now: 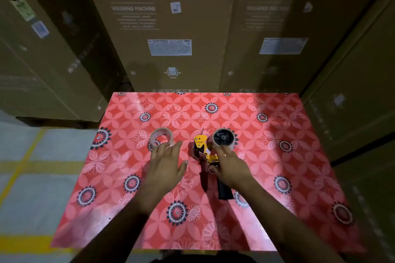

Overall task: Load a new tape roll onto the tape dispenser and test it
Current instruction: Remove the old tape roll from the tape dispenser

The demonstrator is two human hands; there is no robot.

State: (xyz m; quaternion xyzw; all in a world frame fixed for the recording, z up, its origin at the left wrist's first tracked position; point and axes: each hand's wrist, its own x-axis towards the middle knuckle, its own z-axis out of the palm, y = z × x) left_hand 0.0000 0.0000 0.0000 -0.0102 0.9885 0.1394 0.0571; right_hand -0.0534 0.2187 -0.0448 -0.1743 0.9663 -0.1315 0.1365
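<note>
While the tape dispenser (206,156) is lying mid-desk with a roll (224,137) on its hub, the right hand (229,167) is resting over its handle, fingers curling at the frame; whether that grip is actually closing, cannot tell. The left hand (165,165) is hovering flat, fingers spread, tips touching the loose tape roll (161,137) just left. Red floral desk (277,177) is backing onto cardboard boxes (171,28). The right hand is hiding part of the dispenser handle.

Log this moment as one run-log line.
left hand: open, reaching for tape roll | right hand: on tape dispenser | stage: loading not begun
</note>
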